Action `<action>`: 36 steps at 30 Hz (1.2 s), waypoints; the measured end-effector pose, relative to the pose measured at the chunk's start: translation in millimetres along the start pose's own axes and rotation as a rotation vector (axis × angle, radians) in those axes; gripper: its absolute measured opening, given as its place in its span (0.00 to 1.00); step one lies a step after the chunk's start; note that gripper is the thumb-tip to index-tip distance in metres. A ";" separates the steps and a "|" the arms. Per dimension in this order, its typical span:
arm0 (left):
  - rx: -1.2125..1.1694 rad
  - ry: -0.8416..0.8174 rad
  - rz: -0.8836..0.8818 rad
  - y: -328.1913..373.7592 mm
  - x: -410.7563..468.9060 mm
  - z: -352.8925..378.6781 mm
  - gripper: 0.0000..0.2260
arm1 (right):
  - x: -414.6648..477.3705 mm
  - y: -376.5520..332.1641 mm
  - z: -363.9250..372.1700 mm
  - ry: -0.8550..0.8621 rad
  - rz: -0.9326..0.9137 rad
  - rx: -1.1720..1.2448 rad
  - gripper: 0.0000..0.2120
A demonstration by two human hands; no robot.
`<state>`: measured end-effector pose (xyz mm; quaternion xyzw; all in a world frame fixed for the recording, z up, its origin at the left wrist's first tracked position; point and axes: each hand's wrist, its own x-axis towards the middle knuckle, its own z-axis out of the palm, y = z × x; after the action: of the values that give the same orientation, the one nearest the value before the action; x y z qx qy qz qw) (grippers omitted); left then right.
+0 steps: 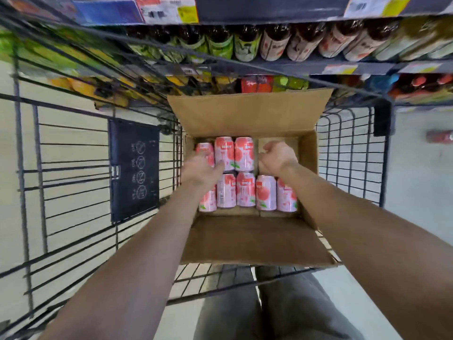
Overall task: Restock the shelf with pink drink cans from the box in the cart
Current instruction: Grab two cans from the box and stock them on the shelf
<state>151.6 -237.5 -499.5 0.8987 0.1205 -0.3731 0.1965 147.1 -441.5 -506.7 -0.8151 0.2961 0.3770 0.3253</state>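
Reaching into the box (247, 241) in the cart (73, 168), so the person is working the pick step; no can is seen leaving the box yet. Pink cans (245, 190) are lying on their sides in two rows on the box floor.

Left hand (201, 169) is curling fingers over the far-row cans at the left end, touching them; whether the grasp is actually closing round one, cannot tell. Right hand (277, 155) is hanging loosely curled over the bare cardboard gap just right of the far row, palm hidden, so cannot tell if anything is in it.

Next move probably calls for closing the left fingers round one can and lifting it straight up, since neighbours are pressing against it on the right side and below.

Clearance: box walls are standing close beside both wrists, and the far flap (245, 114) is rising just beyond the fingertips. Cart wire is sitting outside the box on both flanks. Shelf (269, 67) of bottles is sitting well beyond, above the flap, so the exit path is up and forward.
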 end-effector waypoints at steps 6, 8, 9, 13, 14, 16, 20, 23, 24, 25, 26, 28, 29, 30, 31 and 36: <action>0.128 0.065 0.061 -7.7 62.2 42.8 0.23 | 72.1 13.0 41.0 -0.017 0.009 0.057 0.10; 0.174 0.086 0.069 -16.0 81.1 56.9 0.33 | 87.5 16.1 54.3 -0.063 -0.015 0.087 0.14; 0.185 0.088 0.065 -19.9 87.7 60.9 0.36 | 93.2 17.3 60.5 -0.075 -0.016 0.114 0.18; 0.272 0.043 0.072 -23.7 109.0 68.8 0.41 | 107.2 22.0 83.5 -0.024 -0.012 0.190 0.23; 0.277 0.007 0.051 -20.8 113.4 68.3 0.44 | 110.5 23.5 88.0 -0.011 -0.016 0.210 0.25; 0.220 -0.077 -0.010 -16.6 125.2 69.7 0.52 | 115.0 25.8 93.0 0.010 -0.007 0.261 0.27; 0.070 -0.084 -0.075 -18.4 139.2 77.9 0.63 | 120.5 27.9 91.8 -0.006 0.003 0.316 0.21; 0.060 -0.018 -0.048 -15.2 126.0 75.7 0.51 | 117.8 28.6 88.4 0.002 -0.004 0.315 0.18; 0.049 0.019 -0.031 -15.6 121.6 77.1 0.48 | 117.2 30.6 89.0 0.002 -0.012 0.344 0.18; 0.031 0.053 -0.015 -16.4 117.8 79.2 0.47 | 116.0 32.6 89.6 0.000 -0.021 0.387 0.18; 0.008 0.083 0.000 -18.6 115.2 81.8 0.47 | 114.5 35.1 90.4 -0.003 -0.025 0.427 0.20; -0.022 0.121 0.031 -20.9 107.7 82.6 0.47 | 110.4 39.5 90.8 -0.019 -0.035 0.477 0.27; -0.032 0.136 0.052 -22.3 104.6 82.5 0.46 | 108.5 41.3 90.6 -0.024 -0.044 0.485 0.31; -0.042 0.154 0.075 -24.1 101.8 82.2 0.46 | 105.1 41.4 89.8 -0.022 -0.058 0.492 0.33; -0.060 0.165 0.092 -25.0 98.0 80.6 0.45 | 101.6 41.0 88.8 -0.016 -0.074 0.506 0.34; -0.279 0.157 0.129 -33.5 72.3 64.9 0.38 | 68.1 36.5 73.6 0.029 -0.136 0.613 0.27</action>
<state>149.1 -231.2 -602.0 0.8949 0.1281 -0.2679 0.3331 126.3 -424.6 -610.1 -0.7024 0.3454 0.2357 0.5759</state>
